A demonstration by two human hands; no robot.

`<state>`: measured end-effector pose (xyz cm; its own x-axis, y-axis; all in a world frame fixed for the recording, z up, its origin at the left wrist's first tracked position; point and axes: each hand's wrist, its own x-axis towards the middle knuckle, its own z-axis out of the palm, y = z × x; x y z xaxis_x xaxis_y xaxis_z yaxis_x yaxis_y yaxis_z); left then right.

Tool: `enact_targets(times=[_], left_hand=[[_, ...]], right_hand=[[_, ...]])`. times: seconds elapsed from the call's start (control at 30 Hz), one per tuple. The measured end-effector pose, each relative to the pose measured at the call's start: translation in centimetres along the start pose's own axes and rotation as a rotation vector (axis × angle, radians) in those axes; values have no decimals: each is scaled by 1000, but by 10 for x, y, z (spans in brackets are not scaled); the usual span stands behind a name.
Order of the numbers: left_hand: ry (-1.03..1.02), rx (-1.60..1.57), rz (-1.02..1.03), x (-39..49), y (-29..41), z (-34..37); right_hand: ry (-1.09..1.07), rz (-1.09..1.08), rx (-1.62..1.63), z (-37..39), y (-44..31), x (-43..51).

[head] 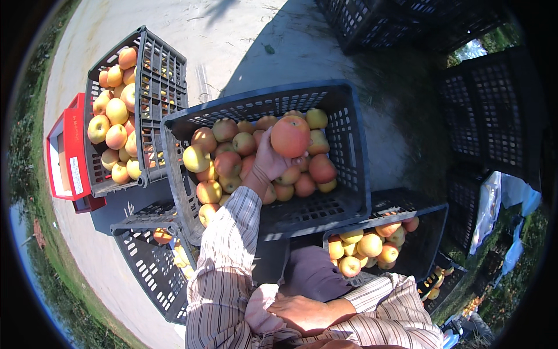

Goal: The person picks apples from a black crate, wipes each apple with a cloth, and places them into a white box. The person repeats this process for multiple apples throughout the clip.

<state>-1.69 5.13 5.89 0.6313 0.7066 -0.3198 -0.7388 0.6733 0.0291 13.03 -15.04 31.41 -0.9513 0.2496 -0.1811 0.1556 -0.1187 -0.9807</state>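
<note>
My left hand (275,160) holds a large red-orange apple (290,136) from below, with the fingers curled around its right side. Under that hand lie red and yellow apples (228,164) in a dark plastic crate (362,174) with slotted walls. The crate sits tilted in front of me. Close to my body, my right hand (301,310) grips a pale pink cloth (262,309), which covers its fingertips. My right wrist bends inward over my lap, near the dark trouser leg (311,272).
A crate of apples (163,87) stands at left, against red cartons (72,148). A slotted crate (150,266) is at lower left, another apple crate (438,244) at right. Stacked dark crates (484,104) rise at far right. Concrete (187,56) lies beyond, with grass along the left.
</note>
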Motion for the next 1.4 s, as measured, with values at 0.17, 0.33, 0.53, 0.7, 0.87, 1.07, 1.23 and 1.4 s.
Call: enact_targets(times=[0.17,0.33,0.53,0.7,0.87,1.07,1.23,1.4], left_hand=[[65,88,160,-50,5,24],[16,241,409,-152,12,63],[383,622,865,-309,-25,124],[799,1134,1144,-412,-98,158],[1083,1697,1422,-466,-171,173],[1237,1604,1459,-501,-258,163],[1163,1113,1636,-514,-285,156],[1498,1104,1805,-521,-292,146]], right_hand=[[-25,-64,-52,3,-8,5],[68,-220,2,10,-27,6],[568,-175,676,40,-30,17],[311,-354,-131,64,-41,50],[219,-485,-863,137,-67,94],[123,109,203,173,-80,133],[41,-14,427,208,-51,126],[2,178,672,229,-35,119]])
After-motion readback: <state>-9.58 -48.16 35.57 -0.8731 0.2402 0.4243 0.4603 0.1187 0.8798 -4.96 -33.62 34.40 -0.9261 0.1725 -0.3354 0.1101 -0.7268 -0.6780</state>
